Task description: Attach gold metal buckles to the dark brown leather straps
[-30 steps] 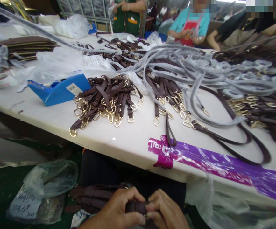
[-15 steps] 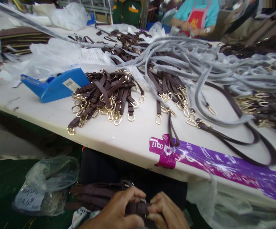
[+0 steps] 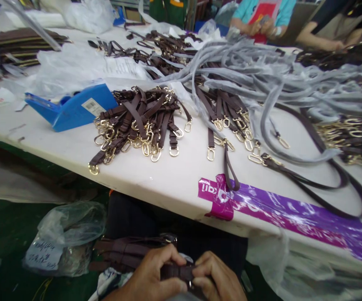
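Observation:
Below the table edge, over my lap, my left hand (image 3: 155,276) and my right hand (image 3: 216,278) pinch the two ends of a dark brown leather strap (image 3: 176,271). Both hands have their fingers curled tight on it. More brown straps (image 3: 121,251) lie bundled on my lap just left of the left hand. On the white table (image 3: 155,179) above sits a heap of short brown straps with gold clasps (image 3: 140,123), and a second fan of them (image 3: 221,113) lies to its right.
A blue plastic holder (image 3: 71,108) lies left of the heap. Grey sleeved long straps (image 3: 262,75) sprawl across the right half. Purple tape (image 3: 281,211) runs along the table's front edge. A clear bag (image 3: 62,238) sits on the floor. Other people work at the far side.
The view has tipped slightly downward, so the table contents sit a little lower and closer. My hands keep their hold on the strap, with only small finger shifts.

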